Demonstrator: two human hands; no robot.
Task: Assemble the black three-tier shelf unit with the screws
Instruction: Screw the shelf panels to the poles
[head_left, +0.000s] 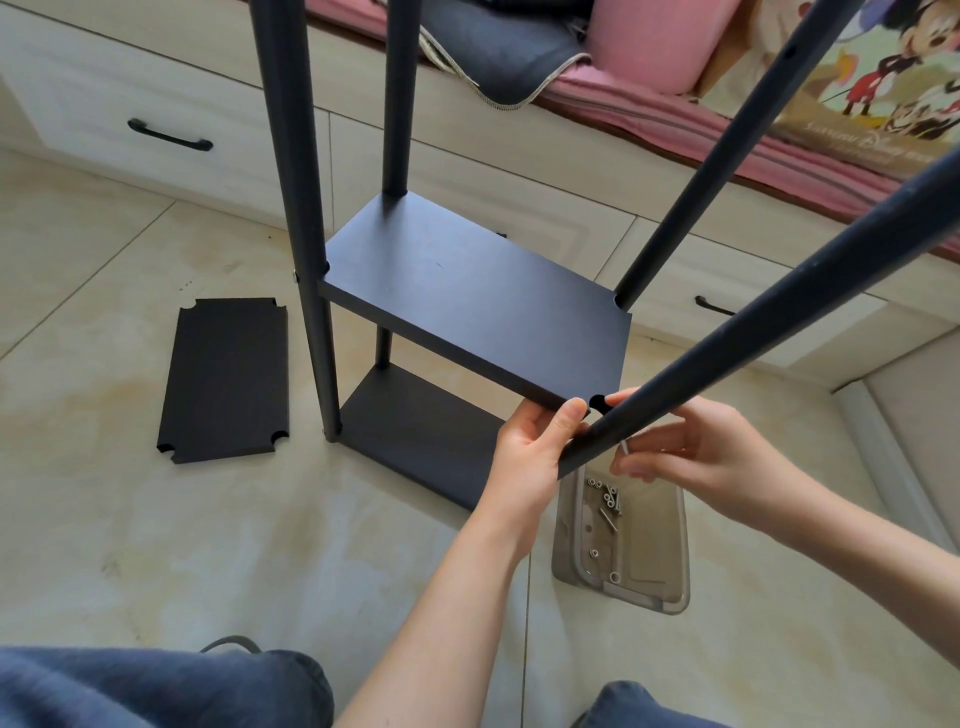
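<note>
— Shelves first: what does the unit look like?

— Shelf unit (415, 322) stands on the floor (130, 519), black, with four round poles. A bottom board (415, 441) and a middle board (467, 296) are in place. A third board (226, 379) with notched corners lies flat on the tiles, just left of the unit.

— And the hands?

— Left hand (530, 457) grips the near corner of the middle board, thumb on top beside the corner notch. Right hand (691, 447) is curled behind the near pole (753, 332), pinching a small silver piece, likely a screw (625, 446). The pole crosses in front of both hands.

— Where are the other screws?

— In a clear plastic tray (670, 561) on the floor, under the right hand; loose screws and nuts (609, 500) lie inside.

— The room?

— Glossy beige tiles, pale wooden drawers (171, 109) with dark handles, and a bench seat above with a pink cushion (660, 47) and a cartoon-printed one.

— Anything unclear?

— The pole tops are cut off, and the right fingertips are partly hidden.
</note>
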